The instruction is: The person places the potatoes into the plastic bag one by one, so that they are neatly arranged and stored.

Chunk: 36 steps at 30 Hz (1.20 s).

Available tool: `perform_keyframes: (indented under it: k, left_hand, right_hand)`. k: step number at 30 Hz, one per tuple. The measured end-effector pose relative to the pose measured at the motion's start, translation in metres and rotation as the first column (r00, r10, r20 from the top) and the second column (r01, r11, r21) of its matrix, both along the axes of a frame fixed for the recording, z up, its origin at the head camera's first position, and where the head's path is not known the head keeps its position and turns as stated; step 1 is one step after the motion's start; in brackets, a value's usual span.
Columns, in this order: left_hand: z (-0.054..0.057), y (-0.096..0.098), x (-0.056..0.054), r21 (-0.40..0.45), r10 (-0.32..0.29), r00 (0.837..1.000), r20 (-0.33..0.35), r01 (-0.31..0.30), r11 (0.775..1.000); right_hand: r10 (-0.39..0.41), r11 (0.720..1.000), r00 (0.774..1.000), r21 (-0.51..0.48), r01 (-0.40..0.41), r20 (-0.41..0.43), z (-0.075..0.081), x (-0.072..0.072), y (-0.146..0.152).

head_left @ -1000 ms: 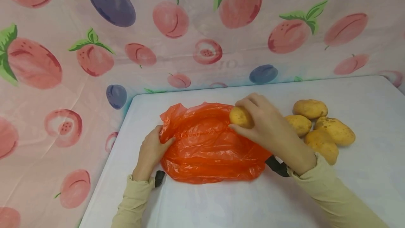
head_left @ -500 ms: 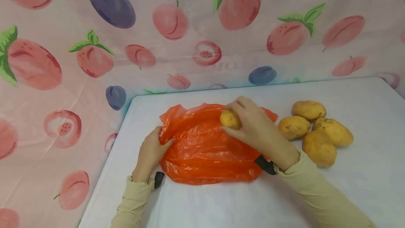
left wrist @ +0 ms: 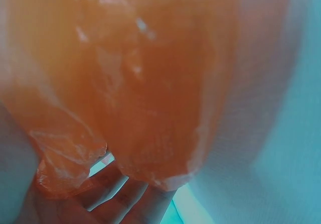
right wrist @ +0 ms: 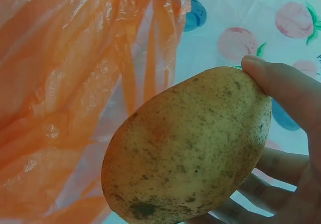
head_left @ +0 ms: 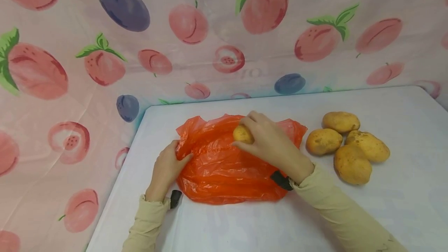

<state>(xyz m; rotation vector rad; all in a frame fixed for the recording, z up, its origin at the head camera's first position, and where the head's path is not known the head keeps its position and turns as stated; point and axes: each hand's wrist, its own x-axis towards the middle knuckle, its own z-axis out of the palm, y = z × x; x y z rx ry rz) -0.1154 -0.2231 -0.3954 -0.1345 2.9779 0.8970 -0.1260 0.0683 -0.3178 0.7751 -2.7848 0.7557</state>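
Observation:
An orange-red plastic bag point(head_left: 224, 170) lies crumpled on the table, its rim ruffled. At its left side my left hand point(head_left: 167, 168) holds the edge, thumb over the film and fingers behind it; the left wrist view shows the fingers point(left wrist: 143, 201) under the hanging bag point(left wrist: 155, 93). Over the right half of the bag, my right hand point(head_left: 271, 141) grips a yellow potato point(head_left: 242, 134) between thumb and fingers. Close up in the right wrist view, the potato point(right wrist: 185, 143) is oval with dark specks, and the bag point(right wrist: 60, 108) is beside it.
Right of the bag, several potatoes point(head_left: 352, 164) lie grouped on the white tabletop point(head_left: 245, 228). A fruit-patterned cloth point(head_left: 266, 49) rises behind the table and along its left side. Black straps point(head_left: 281, 180) show at the wrists.
My right hand has carried the potato leftward over the bag, uncovering the bag's right rim and more of the potato group. My left hand has stayed at the bag's left edge.

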Motion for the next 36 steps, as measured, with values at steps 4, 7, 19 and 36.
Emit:
perform_keyframes:
  k: [4, 7, 19, 36]
  left_hand:
    - [0.0, 0.0, 0.0, -0.001, -0.001, 1.0, 0.002, 0.001, 1.0]
    - [0.0, 0.0, -0.001, 0.0, -0.003, 1.0, 0.002, 0.003, 1.0]
    - [0.0, 0.0, 0.0, -0.011, -0.007, 1.0, 0.001, 0.007, 1.0]
    - [-0.001, 0.001, -0.001, -0.01, -0.001, 1.0, 0.016, 0.001, 1.0]
  right_hand:
    - [0.004, 1.0, 1.0, -0.002, -0.004, 0.026, -0.004, -0.003, -0.004]
    - [0.003, 1.0, 0.999, 0.008, -0.004, 0.034, -0.006, -0.005, -0.007]
    - [0.004, 1.0, 0.999, 0.024, -0.005, 0.054, -0.019, -0.014, -0.019]
    - [0.005, 0.998, 0.995, 0.058, -0.01, 0.095, -0.035, -0.023, -0.032]
